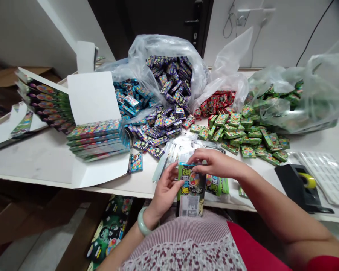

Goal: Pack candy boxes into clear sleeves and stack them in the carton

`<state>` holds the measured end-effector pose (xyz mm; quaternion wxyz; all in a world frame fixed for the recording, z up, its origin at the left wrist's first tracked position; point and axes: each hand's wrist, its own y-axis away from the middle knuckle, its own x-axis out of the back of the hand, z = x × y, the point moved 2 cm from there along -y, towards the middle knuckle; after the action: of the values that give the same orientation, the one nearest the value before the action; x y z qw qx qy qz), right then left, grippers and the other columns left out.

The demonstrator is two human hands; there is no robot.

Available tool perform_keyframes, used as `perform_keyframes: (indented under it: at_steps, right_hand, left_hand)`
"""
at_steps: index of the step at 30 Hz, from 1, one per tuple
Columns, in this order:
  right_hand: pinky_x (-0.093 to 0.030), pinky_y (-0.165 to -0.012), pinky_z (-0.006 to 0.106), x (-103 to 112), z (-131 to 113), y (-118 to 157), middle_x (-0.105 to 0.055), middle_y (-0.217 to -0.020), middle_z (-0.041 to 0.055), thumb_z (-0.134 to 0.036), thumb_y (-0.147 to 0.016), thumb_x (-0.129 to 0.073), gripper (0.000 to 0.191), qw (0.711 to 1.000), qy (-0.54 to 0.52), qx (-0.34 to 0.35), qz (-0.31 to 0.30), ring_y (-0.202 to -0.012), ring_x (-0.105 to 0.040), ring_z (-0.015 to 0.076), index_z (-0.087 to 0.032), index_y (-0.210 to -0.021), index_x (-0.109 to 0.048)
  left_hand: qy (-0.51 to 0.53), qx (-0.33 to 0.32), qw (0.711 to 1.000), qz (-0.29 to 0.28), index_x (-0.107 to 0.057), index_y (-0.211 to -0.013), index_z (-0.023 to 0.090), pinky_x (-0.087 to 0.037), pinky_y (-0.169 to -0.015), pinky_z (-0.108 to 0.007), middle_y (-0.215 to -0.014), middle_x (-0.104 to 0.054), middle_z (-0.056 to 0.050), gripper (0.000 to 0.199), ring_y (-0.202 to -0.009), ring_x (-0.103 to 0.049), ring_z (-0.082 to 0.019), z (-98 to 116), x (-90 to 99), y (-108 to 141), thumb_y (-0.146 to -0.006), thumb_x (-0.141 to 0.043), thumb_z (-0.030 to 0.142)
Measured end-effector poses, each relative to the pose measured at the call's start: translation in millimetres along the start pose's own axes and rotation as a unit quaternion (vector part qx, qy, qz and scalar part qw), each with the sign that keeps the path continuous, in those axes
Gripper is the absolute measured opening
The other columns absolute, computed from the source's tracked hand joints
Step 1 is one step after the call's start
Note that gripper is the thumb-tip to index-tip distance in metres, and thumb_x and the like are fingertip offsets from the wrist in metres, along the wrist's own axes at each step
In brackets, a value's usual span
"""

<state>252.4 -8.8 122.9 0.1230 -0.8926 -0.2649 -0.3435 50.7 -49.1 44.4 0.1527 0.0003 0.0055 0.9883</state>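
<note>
At the near edge of the white table, just in front of the wearer's striped apron, here's the tall, flat, black-and-green printed packet, its top towards the far side and its lower end over the table edge. The left hand has it by the left side, thumb across the printed front, fingers curled in behind. And up top comes the right hand, fingers bent and fairly close together at the upper edge; whether they're truly pinching it or only touching, I can't tell. This one looks light, easily carried by one hand, with thin walls that should bend or crease if squeezed hard. That glossy face could slide a little under dry fingertips, so the side edge, thumb in front and fingers behind, looks the sound hold, with a gentle touch at the top where a hard pull might crumple it. Nothing about it looks breakable. Just right of it lies another green-and-black printed packet, with loose flat clear-and-silver sleeves on the far side and small green printed boxes heaped to the far right.
</note>
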Motion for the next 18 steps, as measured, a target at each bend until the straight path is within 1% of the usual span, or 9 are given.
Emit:
perform_keyframes:
  at_steps: [2, 4, 6, 8, 10, 12, 14, 16, 18]
  right_hand:
    - [-0.05, -0.076, 0.032, -1.8, -0.8, 3.5, -0.063, -0.091, 0.0025, -0.023, -0.086, -0.064, 0.018, 1.0, 0.007, 0.006, -0.022, -0.082, -0.06, 0.0161, -0.025, -0.104, -0.067]
    - [-0.05, -0.081, 0.034, -5.4, -0.2, 8.4, -0.062, -0.099, 0.0041, -0.023, -0.087, -0.063, 0.025, 1.0, 0.022, 0.01, -0.007, -0.089, -0.06, 0.0177, -0.027, -0.111, -0.065]
    - [-0.049, -0.086, 0.037, -12.3, 3.3, 16.0, -0.059, -0.112, 0.0066, -0.023, -0.087, -0.061, 0.032, 0.997, 0.009, 0.003, 0.073, -0.099, -0.059, 0.0196, -0.028, -0.119, -0.06]
    - [-0.05, -0.086, 0.037, -24.8, 10.5, 26.7, -0.056, -0.119, 0.0079, -0.025, -0.086, -0.062, 0.037, 0.979, -0.056, -0.025, 0.193, -0.104, -0.058, 0.0201, -0.027, -0.122, -0.054]
    - [-0.053, -0.081, 0.034, -44.0, 19.6, 36.7, -0.059, -0.114, 0.007, -0.029, -0.083, -0.066, 0.037, 0.946, -0.154, -0.068, 0.276, -0.098, -0.061, 0.0187, -0.026, -0.117, -0.051]
    - [-0.054, -0.074, 0.031, -64.6, 26.2, 42.1, -0.061, -0.103, 0.0044, -0.032, -0.082, -0.067, 0.034, 0.916, -0.233, -0.098, 0.313, -0.087, -0.063, 0.0165, -0.025, -0.111, -0.05]
    - [-0.053, -0.071, 0.029, -77.9, 28.7, 43.0, -0.062, -0.096, 0.0025, -0.033, -0.084, -0.064, 0.029, 0.893, -0.266, -0.11, 0.346, -0.08, -0.063, 0.0146, -0.025, -0.108, -0.052]
    - [-0.052, -0.069, 0.028, -80.2, 28.4, 41.0, -0.062, -0.092, 0.0018, -0.033, -0.086, -0.062, 0.023, 0.886, -0.266, -0.111, 0.363, -0.077, -0.061, 0.0137, -0.024, -0.106, -0.056]
    - [-0.05, -0.07, 0.029, -73.2, 26.8, 37.7, -0.062, -0.088, 0.0019, -0.031, -0.089, -0.057, 0.014, 0.9, -0.246, -0.101, 0.345, -0.076, -0.06, 0.0137, -0.023, -0.101, -0.06]
  left_hand:
    - [-0.006, 0.002, 1.0, -0.011, -0.04, -0.137, 0.027, -0.055, -0.087, -0.035, -0.114, -0.061, -0.006, 0.056, -0.1, -0.062, -0.019, -2.9, 3.0, 3.1, -0.085, -0.062, 0.029]
    - [-0.001, -0.001, 1.0, -0.029, -0.035, -0.141, 0.03, -0.054, -0.09, -0.036, -0.121, -0.059, -0.006, 0.06, -0.107, -0.061, -0.02, -5.0, 6.7, 2.5, -0.086, -0.06, 0.03]
    - [0.008, -0.001, 0.999, -0.034, -0.032, -0.143, 0.031, -0.052, -0.095, -0.038, -0.13, -0.056, -0.007, 0.062, -0.115, -0.058, -0.021, -6.2, 11.1, -0.4, -0.088, -0.059, 0.029]
    - [0.012, 0.002, 1.0, -0.027, -0.03, -0.144, 0.031, -0.051, -0.097, -0.039, -0.135, -0.054, -0.008, 0.063, -0.12, -0.055, -0.022, -6.8, 15.3, -4.1, -0.088, -0.059, 0.029]
    - [0.013, 0.001, 0.999, -0.031, -0.03, -0.144, 0.031, -0.05, -0.098, -0.038, -0.136, -0.053, -0.008, 0.064, -0.123, -0.053, -0.023, -6.8, 18.0, -7.8, -0.087, -0.06, 0.028]
    - [0.015, -0.003, 0.998, -0.061, -0.033, -0.142, 0.032, -0.05, -0.098, -0.038, -0.135, -0.054, -0.007, 0.062, -0.124, -0.053, -0.023, -6.3, 18.8, -11.4, -0.087, -0.061, 0.028]
    - [0.012, -0.005, 0.995, -0.094, -0.037, -0.14, 0.031, -0.051, -0.096, -0.037, -0.133, -0.056, -0.007, 0.059, -0.122, -0.055, -0.023, -5.1, 18.8, -15.1, -0.086, -0.061, 0.028]
    - [-0.003, -0.002, 0.993, -0.116, -0.039, -0.137, 0.03, -0.052, -0.093, -0.035, -0.129, -0.057, -0.007, 0.057, -0.117, -0.057, -0.022, -3.1, 18.0, -18.7, -0.085, -0.062, 0.028]
    - [-0.029, -0.006, 0.994, -0.108, -0.043, -0.133, 0.027, -0.054, -0.089, -0.033, -0.124, -0.059, -0.007, 0.052, -0.11, -0.06, -0.021, 0.8, 15.8, -22.9, -0.085, -0.063, 0.028]
